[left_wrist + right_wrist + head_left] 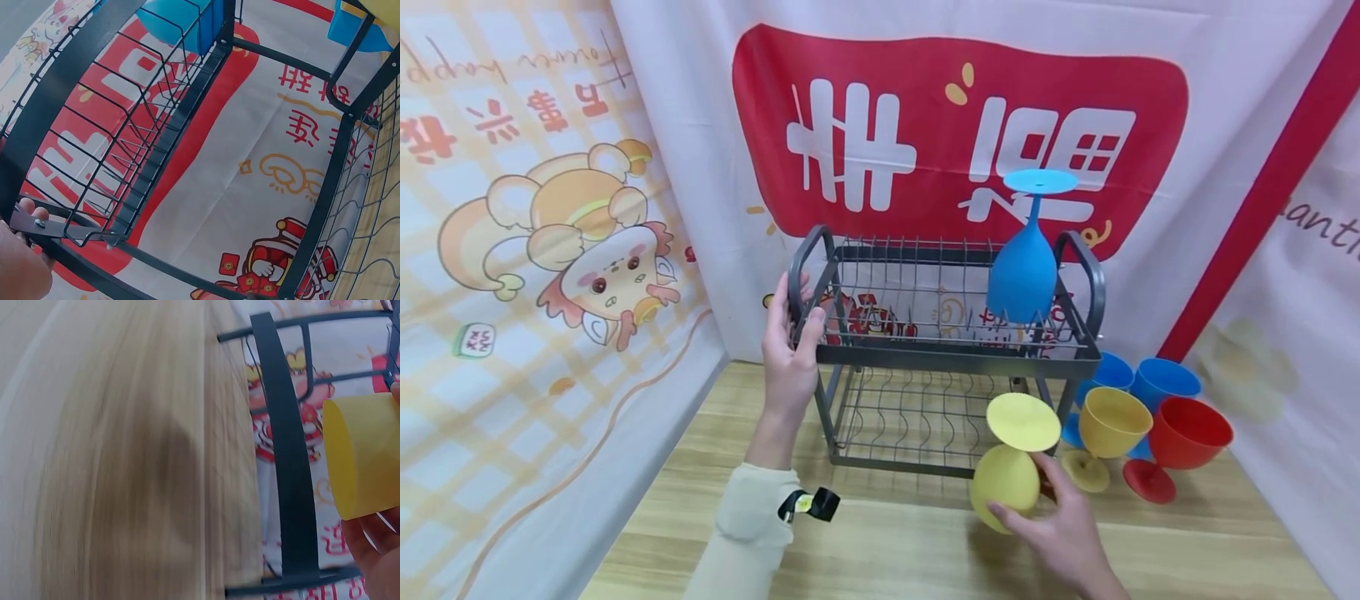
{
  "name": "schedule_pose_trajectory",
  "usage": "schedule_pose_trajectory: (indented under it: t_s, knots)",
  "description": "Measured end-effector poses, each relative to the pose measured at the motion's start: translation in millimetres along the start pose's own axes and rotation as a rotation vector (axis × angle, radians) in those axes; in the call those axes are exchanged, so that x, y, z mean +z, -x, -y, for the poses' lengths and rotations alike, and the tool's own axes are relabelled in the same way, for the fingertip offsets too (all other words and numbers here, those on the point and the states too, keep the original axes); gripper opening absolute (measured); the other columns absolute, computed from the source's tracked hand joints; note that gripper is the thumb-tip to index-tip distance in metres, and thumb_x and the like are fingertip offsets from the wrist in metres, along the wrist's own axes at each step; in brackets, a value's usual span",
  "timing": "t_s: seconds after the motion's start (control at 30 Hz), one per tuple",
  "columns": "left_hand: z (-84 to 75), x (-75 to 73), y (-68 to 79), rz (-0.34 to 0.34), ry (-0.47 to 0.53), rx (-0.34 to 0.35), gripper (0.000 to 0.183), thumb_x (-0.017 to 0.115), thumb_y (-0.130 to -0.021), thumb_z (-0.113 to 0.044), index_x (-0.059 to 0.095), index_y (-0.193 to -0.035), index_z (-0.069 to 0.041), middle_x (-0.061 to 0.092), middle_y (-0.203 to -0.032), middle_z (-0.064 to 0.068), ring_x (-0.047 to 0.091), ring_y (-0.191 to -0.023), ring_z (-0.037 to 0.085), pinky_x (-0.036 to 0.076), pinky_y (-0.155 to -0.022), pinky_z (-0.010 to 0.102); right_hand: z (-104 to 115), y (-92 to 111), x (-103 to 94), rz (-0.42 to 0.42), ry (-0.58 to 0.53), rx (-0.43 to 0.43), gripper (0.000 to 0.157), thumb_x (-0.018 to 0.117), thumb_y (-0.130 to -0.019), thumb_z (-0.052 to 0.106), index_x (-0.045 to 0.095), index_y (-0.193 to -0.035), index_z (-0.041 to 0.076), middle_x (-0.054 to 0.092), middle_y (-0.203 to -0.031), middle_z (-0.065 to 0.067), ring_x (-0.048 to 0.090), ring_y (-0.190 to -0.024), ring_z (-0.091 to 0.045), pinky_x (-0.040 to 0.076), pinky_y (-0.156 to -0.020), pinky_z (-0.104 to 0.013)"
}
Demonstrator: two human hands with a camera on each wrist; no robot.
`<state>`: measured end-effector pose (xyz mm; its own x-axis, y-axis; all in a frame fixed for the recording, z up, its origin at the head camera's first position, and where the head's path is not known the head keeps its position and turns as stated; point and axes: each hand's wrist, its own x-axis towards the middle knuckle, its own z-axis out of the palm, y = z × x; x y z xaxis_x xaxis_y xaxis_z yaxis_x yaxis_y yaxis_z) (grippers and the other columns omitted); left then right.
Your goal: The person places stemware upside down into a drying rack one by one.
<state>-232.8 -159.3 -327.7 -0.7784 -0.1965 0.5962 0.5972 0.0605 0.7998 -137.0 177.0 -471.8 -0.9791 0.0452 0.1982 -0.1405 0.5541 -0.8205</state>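
My left hand [792, 354] grips the left end of a dark two-tier dish rack [955, 357] by its upper frame and side handle. In the right hand [1063, 525] is a yellow goblet [1006, 483], held upside down by its bowl, base uppermost, in front of the lower tier. From the right wrist view the goblet's bowl [369, 456] shows its open rim, with fingers around the bowl. A blue goblet [1024, 271] stands upside down at the right end of the rack's upper tier.
Right of the rack, upright on the wooden table [880, 542], stand another yellow goblet [1116, 421], a red goblet [1189, 433] and two blue goblets [1165, 382] behind them. A printed cloth [700, 150] hangs behind the rack and along both sides.
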Motion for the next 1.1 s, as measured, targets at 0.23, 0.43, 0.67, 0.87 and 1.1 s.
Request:
schedule_pose_trajectory:
  t_s: [0.23, 0.43, 0.67, 0.87, 1.1]
  knots:
    - [3.5, -0.7, 1.4, 0.012, 0.011, 0.013, 0.065, 0.054, -0.109, -0.015, 0.027, -0.168, -0.016, 0.049, -0.161, -0.011, 0.04, -0.154, 0.036, 0.048, -0.115, 0.019, -18.4, 2.4, -39.8, -0.013, 0.079, 0.08, 0.093, 0.091, -0.083, 0.041, 0.044, -0.156, 0.007, 0.058, -0.147, -0.016, 0.06, -0.124, -0.037, 0.05, -0.089, -0.012]
    - [3.4, -0.1, 1.4, 0.007, -0.004, 0.011, 0.064, 0.055, -0.109, -0.017, 0.029, -0.168, -0.017, 0.05, -0.16, -0.013, 0.042, -0.153, 0.033, 0.049, -0.114, 0.021, -32.8, 2.3, -79.0, -0.066, 0.182, 0.105, 0.098, 0.09, -0.085, 0.04, 0.04, -0.158, -0.001, 0.058, -0.143, -0.025, 0.058, -0.118, -0.037, 0.046, -0.076, -0.006]
    - [2.8, -1.5, 1.0, -0.001, -0.008, 0.002, 0.064, 0.056, -0.109, -0.018, 0.031, -0.167, -0.02, 0.051, -0.159, -0.015, 0.043, -0.152, 0.029, 0.05, -0.114, 0.024, -27.3, -8.8, -124.6, -0.209, 0.209, -0.016, 0.085, 0.091, -0.085, 0.025, 0.047, -0.153, -0.003, 0.059, -0.139, -0.028, 0.055, -0.097, 0.004, 0.041, -0.073, 0.004]
    - [2.7, -1.6, 0.8, 0.002, 0.002, -0.003, 0.064, 0.057, -0.109, -0.018, 0.031, -0.167, -0.02, 0.051, -0.159, -0.015, 0.044, -0.152, 0.026, 0.05, -0.114, 0.022, 2.7, -29.2, -153.6, -0.316, 0.203, -0.158, 0.08, 0.093, -0.081, 0.014, 0.053, -0.149, -0.001, 0.064, -0.127, -0.017, 0.046, -0.09, 0.024, 0.043, -0.073, 0.005]
    - [2.8, -1.2, 0.9, 0.003, 0.009, -0.001, 0.065, 0.057, -0.108, -0.017, 0.031, -0.167, -0.02, 0.051, -0.159, -0.015, 0.044, -0.152, 0.027, 0.05, -0.114, 0.023, 42.9, -51.8, -182.5, -0.349, 0.187, -0.258, 0.072, 0.085, -0.087, 0.008, 0.05, -0.149, -0.003, 0.053, -0.121, 0.027, 0.05, -0.093, 0.017, 0.042, -0.077, 0.006]
